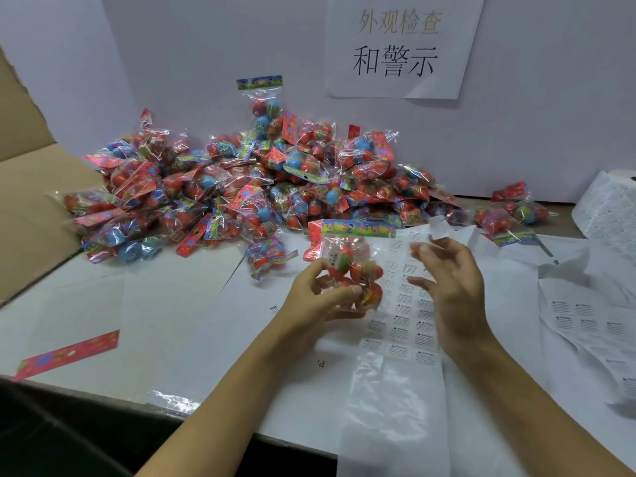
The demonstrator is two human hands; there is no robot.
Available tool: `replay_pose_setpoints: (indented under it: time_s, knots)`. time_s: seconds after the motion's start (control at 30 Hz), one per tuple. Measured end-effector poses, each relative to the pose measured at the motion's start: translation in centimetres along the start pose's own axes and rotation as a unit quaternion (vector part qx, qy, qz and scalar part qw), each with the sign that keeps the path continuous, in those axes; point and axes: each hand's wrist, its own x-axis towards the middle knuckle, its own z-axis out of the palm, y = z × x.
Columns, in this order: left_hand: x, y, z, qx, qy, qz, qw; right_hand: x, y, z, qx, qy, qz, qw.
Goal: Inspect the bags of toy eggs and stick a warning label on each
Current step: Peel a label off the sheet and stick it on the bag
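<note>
- Nearest the camera, the strip of label backing (pixel 395 407) runs from 6 o'clock up the middle of the white table (pixel 103 321); its lower part looks peeled bare, while printed warning labels remain on the upper part, probably so fresh ones sit right under the working hands.
- Heaped at 11 to 1 o'clock against the back board, the pile of bags (pixel 241 187) waits within reach, presumably uninspected, though I cannot tell.
- Open cardboard box (pixel 31 201) at 9 o'clock, likely for finished bags.
- Loose label sheets (pixel 585 325) lie at 3 o'clock.
- Left hand (pixel 316 297) at centre grips the bag of toy eggs (pixel 351 263), fingers curled round its lower end, header card uppermost, so the face is presented for the label.
- Right hand (pixel 454 287), just beside the bag, has fingers loosely spread, with a small white label (pixel 437 228) apparently stuck to a raised fingertip, ready to press on.
</note>
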Motion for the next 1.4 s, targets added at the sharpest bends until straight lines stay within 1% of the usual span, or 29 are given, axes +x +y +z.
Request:
replay_pose_setpoints:
  time_s: [0.07,0.2,0.33,0.47,0.6,0.87,1.13,1.3,1.4]
  knots:
    - [0.2,0.2,-0.2,-0.034,0.018,0.006,0.999,0.2,0.0,-0.4,-0.029,-0.004,-0.013,0.999]
    - [0.3,0.4,-0.3,-0.061,0.040,0.011,0.997,-0.6,0.1,-0.1,-0.110,-0.085,-0.052,0.989]
    - [0.1,0.6,-0.1,-0.050,0.026,0.007,0.998,-1.5,0.3,0.4,-0.210,-0.168,-0.096,0.958]
    - [0.0,0.5,0.1,-0.026,0.002,-0.002,1.000,-1.9,0.2,0.6,-0.265,-0.192,-0.116,0.938]
    - [0.0,0.4,0.1,-0.023,-0.008,-0.005,1.000,-2.0,0.1,0.5,-0.290,-0.194,-0.122,0.929]
    - [-0.1,0.2,-0.1,-0.020,-0.019,0.004,1.000,-2.0,0.2,0.6,-0.303,-0.189,-0.129,0.925]
    - [-0.2,0.1,-0.1,0.005,-0.031,0.024,0.999,-1.9,0.3,0.4,-0.303,-0.192,-0.132,0.924]
    - [-0.3,0.0,-0.1,0.011,-0.029,0.023,0.999,-2.0,0.3,0.7,-0.296,-0.162,-0.132,0.932]
    - [-0.2,-0.1,-0.1,0.012,-0.031,0.030,0.999,-1.9,0.7,0.7,-0.312,-0.149,-0.152,0.926]
